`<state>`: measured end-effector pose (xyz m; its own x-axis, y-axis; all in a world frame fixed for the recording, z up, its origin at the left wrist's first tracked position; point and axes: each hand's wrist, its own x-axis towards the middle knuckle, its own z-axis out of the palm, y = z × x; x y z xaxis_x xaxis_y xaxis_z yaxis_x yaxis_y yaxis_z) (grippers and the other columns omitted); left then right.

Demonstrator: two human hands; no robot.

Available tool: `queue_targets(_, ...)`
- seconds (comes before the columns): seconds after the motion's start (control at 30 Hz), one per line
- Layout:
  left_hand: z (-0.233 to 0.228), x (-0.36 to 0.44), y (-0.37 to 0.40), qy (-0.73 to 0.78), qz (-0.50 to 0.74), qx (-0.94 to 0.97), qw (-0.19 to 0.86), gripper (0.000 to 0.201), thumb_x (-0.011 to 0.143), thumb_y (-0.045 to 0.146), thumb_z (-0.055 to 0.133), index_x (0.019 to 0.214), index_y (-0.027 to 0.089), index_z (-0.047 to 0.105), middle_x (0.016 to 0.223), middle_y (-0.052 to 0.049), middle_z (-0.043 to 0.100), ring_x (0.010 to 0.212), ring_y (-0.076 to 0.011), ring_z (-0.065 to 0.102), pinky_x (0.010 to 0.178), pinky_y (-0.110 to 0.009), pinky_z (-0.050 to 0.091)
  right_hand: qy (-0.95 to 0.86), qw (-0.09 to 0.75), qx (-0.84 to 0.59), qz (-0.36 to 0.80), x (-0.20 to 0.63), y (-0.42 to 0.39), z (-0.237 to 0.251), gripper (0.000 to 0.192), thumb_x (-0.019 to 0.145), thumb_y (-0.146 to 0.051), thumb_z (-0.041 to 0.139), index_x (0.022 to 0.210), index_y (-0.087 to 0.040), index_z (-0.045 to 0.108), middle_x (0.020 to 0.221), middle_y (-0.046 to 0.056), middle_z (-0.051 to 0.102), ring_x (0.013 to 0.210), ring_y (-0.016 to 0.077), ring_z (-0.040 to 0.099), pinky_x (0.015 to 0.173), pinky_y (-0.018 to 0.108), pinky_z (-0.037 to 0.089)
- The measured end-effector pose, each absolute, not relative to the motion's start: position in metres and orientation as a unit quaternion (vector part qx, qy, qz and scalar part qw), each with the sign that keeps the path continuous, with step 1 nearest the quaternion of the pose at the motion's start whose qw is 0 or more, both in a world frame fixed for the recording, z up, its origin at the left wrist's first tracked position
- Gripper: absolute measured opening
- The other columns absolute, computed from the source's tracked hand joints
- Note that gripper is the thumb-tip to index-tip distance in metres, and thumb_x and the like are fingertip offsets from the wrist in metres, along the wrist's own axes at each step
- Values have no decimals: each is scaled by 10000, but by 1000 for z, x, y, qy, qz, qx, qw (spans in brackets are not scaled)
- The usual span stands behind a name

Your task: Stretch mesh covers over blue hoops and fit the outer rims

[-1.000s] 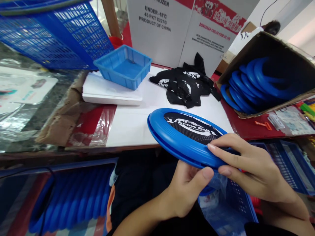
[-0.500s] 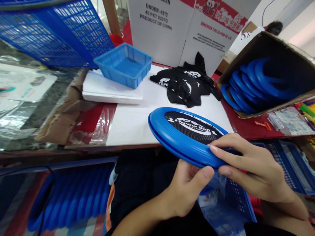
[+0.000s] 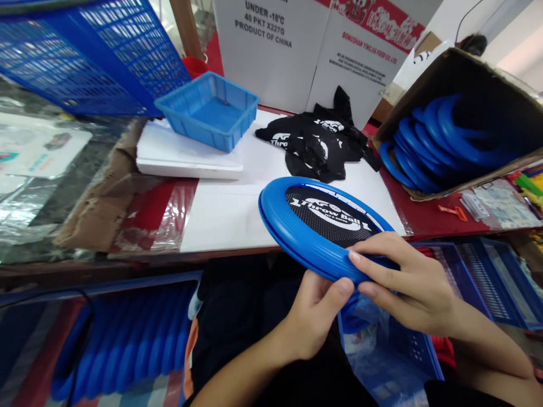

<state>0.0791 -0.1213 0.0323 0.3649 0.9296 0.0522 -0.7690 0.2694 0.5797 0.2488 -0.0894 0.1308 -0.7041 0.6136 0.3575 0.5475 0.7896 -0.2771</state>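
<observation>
A blue ring-shaped throwing disc (image 3: 292,237) with black printed mesh (image 3: 331,217) across its middle is held tilted over the table's front edge. My left hand (image 3: 316,314) grips its near rim from below, the thumb pressed to the edge and the other fingers partly hidden underneath. On the right side of the rim, my right hand (image 3: 403,282) is closed with its fingertips on top; its thumb is hidden. A narrow gap shows along the rim between upper and lower parts. Behind the disc lies a pile of black printed fabric pieces (image 3: 318,141).
A small blue tray (image 3: 207,113) rests on white paper (image 3: 186,161) at left. The cardboard box (image 3: 458,195) at right holds several blue rings (image 3: 428,147). More blue rings (image 3: 127,339) stand in a row below left. A blue basket (image 3: 424,356) is beside my lap.
My right hand has shifted slightly left along the rim, and my left hand has moved a little left with it. The disc's mesh face now shows a bit more.
</observation>
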Motion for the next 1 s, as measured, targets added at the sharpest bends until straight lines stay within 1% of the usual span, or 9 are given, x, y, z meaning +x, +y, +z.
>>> queue_targets(0.07, 24, 79, -122, 182, 526, 245, 794, 539, 908, 611, 770, 1233, 182, 752, 1260, -136, 759, 1224, -331, 697, 1112, -495, 539, -922, 219, -314, 59, 248, -90, 122, 445, 1007, -201, 633, 1451, -222, 632, 1203, 130, 740, 1065, 253, 714, 880, 429, 610)
queue_targets(0.13, 16, 79, -123, 213, 504, 201, 813, 611, 849, 666, 801, 1200, 169, 743, 1194, -140, 770, 1106, -319, 736, 981, -469, 608, -924, 220, -311, 40, 247, -92, 110, 427, 1002, -199, 633, 1429, -197, 641, 1182, 141, 743, 1040, 256, 709, 852, 433, 607)
queue_targets(0.23, 9, 80, -122, 253, 491, 111, 826, 627, 757, 684, 868, 1068, 156, 736, 993, -95, 776, 887, -248, 749, 807, -384, 637, -923, 216, -317, -3, 247, -97, 85, 384, 993, -189, 634, 1375, -170, 669, 1167, 158, 753, 1019, 261, 702, 829, 436, 606)
queue_targets(0.37, 2, 87, -117, 322, 490, 10, 810, 598, 603, 574, 998, 899, 141, 710, 809, -6, 707, 673, -123, 652, 635, -236, 568, -909, 230, -338, -76, 244, -107, 43, 308, 975, -177, 648, 1275, -143, 708, 1158, 174, 772, 1015, 272, 704, 830, 428, 600)
queue_targets(0.5, -8, 93, -111, 371, 492, -28, 787, 557, 538, 467, 1022, 708, 142, 603, 652, 52, 584, 584, -83, 558, 523, -177, 467, -887, 234, -371, -144, 238, -117, 6, 271, 966, -192, 662, 1228, -158, 721, 1138, 164, 803, 993, 281, 721, 825, 422, 574)
queue_targets(0.57, -15, 94, -110, 390, 494, -32, 777, 545, 560, 450, 998, 664, 156, 551, 609, 68, 536, 554, -75, 520, 502, -177, 445, -884, 215, -386, -155, 235, -121, -6, 282, 977, -188, 636, 1247, -180, 718, 1179, 140, 810, 988, 268, 737, 834, 418, 548)
queue_targets(0.63, -21, 95, -109, 406, 500, -31, 764, 531, 570, 442, 982, 663, 160, 542, 620, 61, 553, 571, -82, 538, 527, -184, 470, -881, 214, -395, -148, 233, -124, -14, 307, 975, -145, 605, 1261, -178, 710, 1223, 127, 805, 1009, 253, 751, 867, 414, 521)
queue_targets(0.83, -31, 99, -109, 424, 525, 7, 738, 493, 587, 428, 980, 691, 150, 586, 656, 40, 607, 605, -90, 571, 568, -189, 492, -849, 292, -431, -89, 226, -130, -33, 347, 929, -58, 607, 1257, -131, 688, 1206, 135, 810, 1107, 237, 765, 985, 406, 465)
queue_targets(1.0, -45, 100, -106, 433, 551, 63, 710, 471, 599, 424, 983, 655, 146, 607, 634, 38, 598, 597, -84, 556, 594, -198, 501, -820, 332, -460, -79, 217, -131, -46, 325, 959, -80, 614, 1250, -198, 700, 1143, 73, 832, 1083, 211, 772, 997, 396, 453)
